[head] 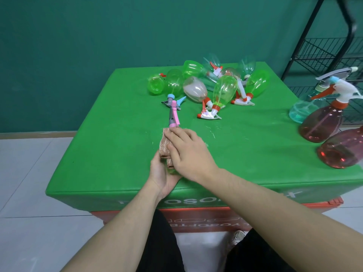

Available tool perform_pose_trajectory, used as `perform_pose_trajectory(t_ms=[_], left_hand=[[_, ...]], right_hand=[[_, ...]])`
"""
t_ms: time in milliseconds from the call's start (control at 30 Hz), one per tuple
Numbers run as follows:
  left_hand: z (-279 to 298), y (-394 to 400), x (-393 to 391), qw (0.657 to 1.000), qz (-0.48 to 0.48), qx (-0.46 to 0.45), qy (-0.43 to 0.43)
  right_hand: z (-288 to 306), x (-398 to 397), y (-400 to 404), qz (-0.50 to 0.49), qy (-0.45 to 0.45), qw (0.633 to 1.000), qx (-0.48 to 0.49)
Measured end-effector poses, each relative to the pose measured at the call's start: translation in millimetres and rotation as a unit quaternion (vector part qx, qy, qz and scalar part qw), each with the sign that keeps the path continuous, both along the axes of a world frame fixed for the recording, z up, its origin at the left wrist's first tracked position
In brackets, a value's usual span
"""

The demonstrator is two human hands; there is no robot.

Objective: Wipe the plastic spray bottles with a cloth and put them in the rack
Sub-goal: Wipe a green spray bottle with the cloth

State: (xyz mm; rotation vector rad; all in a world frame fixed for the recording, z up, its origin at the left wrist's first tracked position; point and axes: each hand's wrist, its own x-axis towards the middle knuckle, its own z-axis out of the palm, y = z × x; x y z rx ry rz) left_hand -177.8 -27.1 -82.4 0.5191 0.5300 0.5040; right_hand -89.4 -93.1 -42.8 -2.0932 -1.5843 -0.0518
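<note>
Wiping step in hand, by the look of it. Bottle with pink trigger head point(173, 114) held near the middle of the front half of the tabletop point(110, 150), head pointing toward the far edge, body almost wholly hidden under cloth and hands. Left hand point(164, 174) cupped from below, fingers curled round the base end. Right hand point(189, 150) laid over the brownish-pink cloth point(164, 146), pressing it against the body; fingers fairly straight, so whether gripping or only pressing cannot be told for sure. Remaining stock: heap of green and clear bottles point(212, 85) lying on their sides toward the far edge, apparently unwiped. Three more at the right edge: pale blue bottle point(302, 110) and pink bottle point(322, 122) upright, second pink bottle point(341, 148) nearest, tilted. Black wire rack point(330, 54) off the far right corner, well apart from the hands. Next move likely: finish the rub, then a long reach right to the rack. Writing: white lettering on the green front face, upside down, partly covered, reading roughly "OSO"; more on the red box point(196, 216) below, "YOSOFT" legible in part, likewise inverted.
</note>
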Motion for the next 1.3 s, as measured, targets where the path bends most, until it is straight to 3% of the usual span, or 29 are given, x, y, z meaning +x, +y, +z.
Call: perform_pose_trajectory(t_ms=[233,533,767,967,1167,1300], left_hand=[[8,-6,1,0.999,-0.029,0.007,0.04],[5,-1,-1,0.996,-0.06,0.013,0.072],[10,-8,1,0.999,-0.007,0.019,0.033],[5,-1,0,1.0,-0.018,0.008,-0.009],[1,2,2,1.0,-0.031,0.003,0.0],[1,1,1,1.0,-0.022,-0.007,0.0]], right_hand=[[-20,-4,-32,0.075,-0.095,0.992,0.025],[-45,-10,-49,0.133,-0.115,0.981,0.081],[-10,-4,-23,0.076,-0.031,0.996,0.035],[13,4,8,0.03,0.042,0.999,-0.009],[17,5,19,-0.056,0.16,0.985,0.013],[11,0,13,-0.052,0.127,0.991,0.006]])
